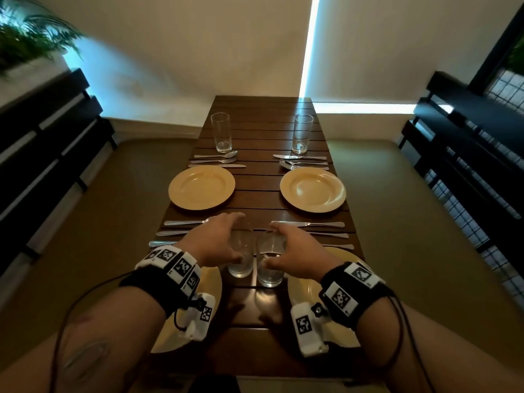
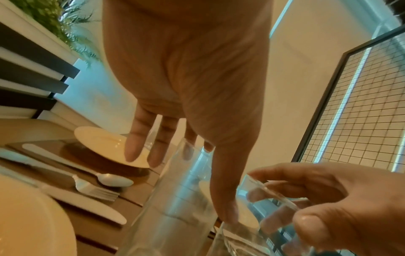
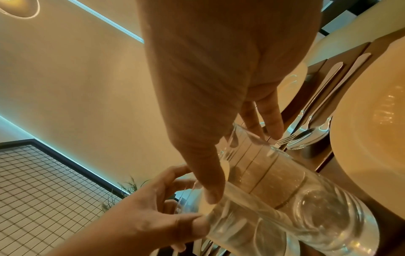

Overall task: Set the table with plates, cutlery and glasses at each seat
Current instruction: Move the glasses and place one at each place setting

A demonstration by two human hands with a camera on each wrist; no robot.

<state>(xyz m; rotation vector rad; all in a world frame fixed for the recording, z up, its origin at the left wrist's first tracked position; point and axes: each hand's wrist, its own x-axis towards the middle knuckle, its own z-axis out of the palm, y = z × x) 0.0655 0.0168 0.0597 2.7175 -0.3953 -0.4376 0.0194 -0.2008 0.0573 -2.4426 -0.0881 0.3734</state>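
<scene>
a: where are the last two glasses?
b: side by side, upright, at the middle of the table (image 1: 263,330) toward its near edge, between the two near plates. the left glass (image 1: 240,251) and the right glass (image 1: 270,260) are almost touching.
a: and the hands?
b: each comes from its own side. the left hand (image 1: 219,241) has fingers spread around its glass, thumb on the near wall; the right hand (image 1: 292,251) curls around its glass with thumb and fingers on opposite walls.
a: gripped firmly?
b: the right looks wrapped on; i judge the left is only touching.
a: which way do they go?
b: probably apart, each toward its side edge beside the cutlery (image 1: 184,232), as at the far seats. long axes stand vertical, so lift straight up.
a: how do they look?
b: tall, clear, straight-walled, empty, thick bases.
</scene>
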